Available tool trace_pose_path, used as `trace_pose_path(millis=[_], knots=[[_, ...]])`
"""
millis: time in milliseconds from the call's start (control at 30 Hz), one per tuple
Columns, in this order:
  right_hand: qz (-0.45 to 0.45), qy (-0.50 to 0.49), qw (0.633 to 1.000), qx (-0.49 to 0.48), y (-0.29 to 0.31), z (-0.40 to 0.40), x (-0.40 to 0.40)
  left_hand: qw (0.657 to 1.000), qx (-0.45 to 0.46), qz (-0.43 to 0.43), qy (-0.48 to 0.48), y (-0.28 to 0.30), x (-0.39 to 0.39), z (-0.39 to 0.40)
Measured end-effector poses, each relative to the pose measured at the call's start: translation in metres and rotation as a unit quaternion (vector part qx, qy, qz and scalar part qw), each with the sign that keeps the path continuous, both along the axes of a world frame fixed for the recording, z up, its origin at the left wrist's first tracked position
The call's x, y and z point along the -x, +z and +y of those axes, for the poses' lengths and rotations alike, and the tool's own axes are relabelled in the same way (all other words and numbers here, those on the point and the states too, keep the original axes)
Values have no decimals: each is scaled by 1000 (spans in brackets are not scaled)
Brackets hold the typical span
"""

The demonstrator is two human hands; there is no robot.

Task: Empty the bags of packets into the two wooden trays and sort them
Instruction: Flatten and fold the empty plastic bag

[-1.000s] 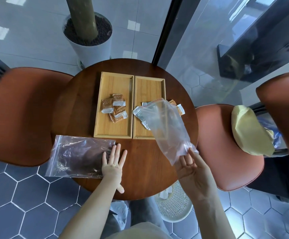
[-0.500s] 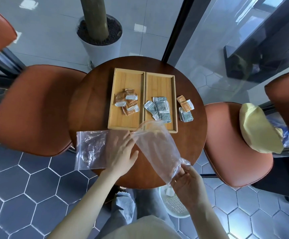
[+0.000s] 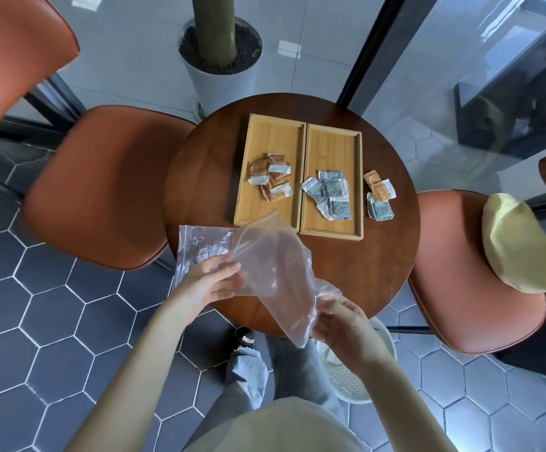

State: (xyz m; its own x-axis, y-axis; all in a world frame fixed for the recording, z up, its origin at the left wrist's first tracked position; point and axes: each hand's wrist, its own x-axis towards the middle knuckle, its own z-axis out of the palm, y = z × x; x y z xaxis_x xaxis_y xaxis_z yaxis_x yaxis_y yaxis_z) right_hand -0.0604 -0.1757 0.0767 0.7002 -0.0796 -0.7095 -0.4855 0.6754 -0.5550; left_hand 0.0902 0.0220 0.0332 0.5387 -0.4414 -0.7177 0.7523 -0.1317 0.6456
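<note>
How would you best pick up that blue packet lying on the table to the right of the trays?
Probably from straight above, pinching the blue packet across its two long edges. It lies flat on the table, its top edge close against the orange packets, while its right and near sides are open, so fingers fit there.

1. I see two wooden trays side by side: the left tray (image 3: 270, 138) holds orange packets (image 3: 270, 177), the right tray (image 3: 333, 148) grey-blue packets (image 3: 330, 194).
2. Stray packets (image 3: 379, 194) lie on the table right of the trays.
3. One empty clear bag (image 3: 275, 272) is held up; another bag (image 3: 200, 246) lies flat.
</note>
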Motion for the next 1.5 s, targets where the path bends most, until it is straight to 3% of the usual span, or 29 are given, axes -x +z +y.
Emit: trace_pose_path(millis=[133, 333, 433, 500, 633, 733, 900, 1000, 1100, 1200, 1333, 1500], knots=[[6, 38, 997, 69, 8, 0, -10, 986, 47, 72, 145, -7, 3, 18], [28, -50, 978, 201, -12, -2, -19, 977, 84, 55, 188, -10, 15, 41], [58, -62, 987, 138, -20, 4, -31, 978, 97, 55, 178, -14, 24, 46], [84, -51, 986, 132, -26, 4, -41, 987, 50, 36, 151, -15, 27, 50], [71, 37, 970, 228, -31, 1, -62, 1000, 9, 16, 15, -9, 23, 58], [48, 100, 957, 269, -32, -4, -78, 998, -32, 28, 48, -11, 14, 57], [34, 139, 967, 212, -34, -12, -91, 985, -104, -18, 138, -21, 4, 52], [37, 53, 972, 225, -43, -9, -95, 983, -135, -34, 117, -21, 1, 52], [74, -19, 989, 126, -55, 0, -97, 978, -157, -44, 129, -27, -3, 48], [124, 61, 989, 57, -65, 6, -94, 971, -172, -48, 160, -33, -11, 45], [162, 249, 934, 198, -70, 8, -88, 960, -204, -78, 175, -43, -21, 41], [151, 217, 906, 329, -85, 17, -85, 938, -271, -132, 171, -58, -28, 36]])
